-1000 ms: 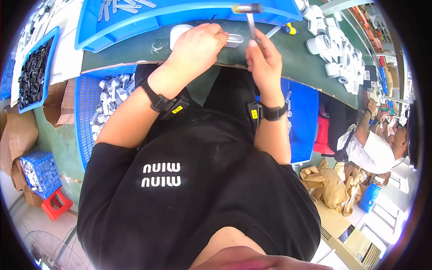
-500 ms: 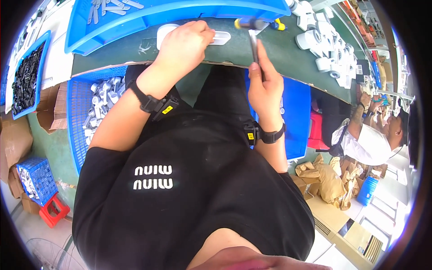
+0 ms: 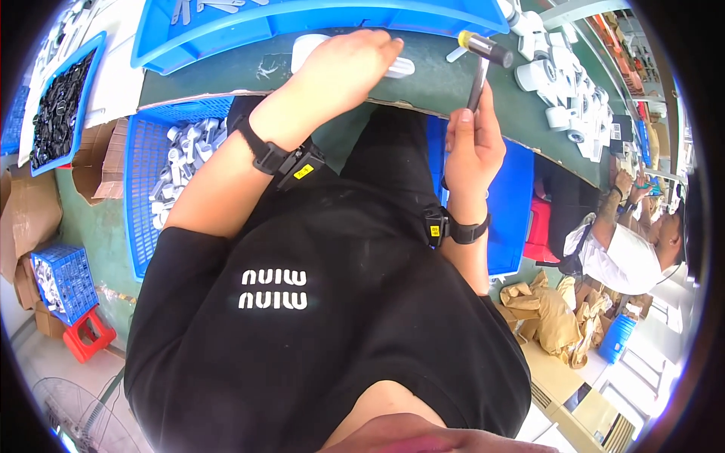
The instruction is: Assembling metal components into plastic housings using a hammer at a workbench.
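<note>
Left hand lies palm-down, fingers curled, pressing a flat white plastic part on the green workbench, just below the blue tray. Right hand is fisted around the handle of a small hammer, head raised above the bench. Since 0.5 s ago the hammer has swung right, clear of the part; left hand unchanged.

Small hammer: dark cylindrical head with yellow end, dark handle, upright above the green surface. White flat plastic part: lying flat on the surface, mostly covered.
</note>
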Tool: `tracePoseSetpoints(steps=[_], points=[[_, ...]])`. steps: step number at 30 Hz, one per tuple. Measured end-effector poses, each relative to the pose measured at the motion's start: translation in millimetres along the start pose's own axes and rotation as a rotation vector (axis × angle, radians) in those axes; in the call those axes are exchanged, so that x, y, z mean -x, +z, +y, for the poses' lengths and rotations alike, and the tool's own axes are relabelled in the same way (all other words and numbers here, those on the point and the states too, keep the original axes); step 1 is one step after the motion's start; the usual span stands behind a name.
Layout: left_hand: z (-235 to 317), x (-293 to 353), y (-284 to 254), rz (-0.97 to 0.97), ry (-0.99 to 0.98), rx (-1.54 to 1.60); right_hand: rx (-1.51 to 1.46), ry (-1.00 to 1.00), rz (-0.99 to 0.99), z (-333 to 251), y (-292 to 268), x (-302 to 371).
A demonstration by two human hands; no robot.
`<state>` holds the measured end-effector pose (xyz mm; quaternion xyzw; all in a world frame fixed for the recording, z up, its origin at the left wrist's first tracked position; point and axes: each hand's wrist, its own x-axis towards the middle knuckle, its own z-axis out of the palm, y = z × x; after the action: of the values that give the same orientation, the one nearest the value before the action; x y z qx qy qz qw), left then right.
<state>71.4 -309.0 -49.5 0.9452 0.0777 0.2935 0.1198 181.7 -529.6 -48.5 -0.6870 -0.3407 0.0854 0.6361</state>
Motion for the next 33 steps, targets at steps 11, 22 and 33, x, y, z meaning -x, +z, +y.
tracePoseSetpoints(steps=[11, 22, 33], points=[[0, 14, -10, 0.041, 0.187, 0.171, -0.126, 0.099, -0.037, 9, -6, 4], [6, 36, 13, 0.234, -0.291, 0.392, 0.055, -0.097, -0.167, -21, -1, -7], [3, 41, 24, 0.261, -0.311, 0.513, 0.387, -0.210, -0.349, -15, 0, -14]])
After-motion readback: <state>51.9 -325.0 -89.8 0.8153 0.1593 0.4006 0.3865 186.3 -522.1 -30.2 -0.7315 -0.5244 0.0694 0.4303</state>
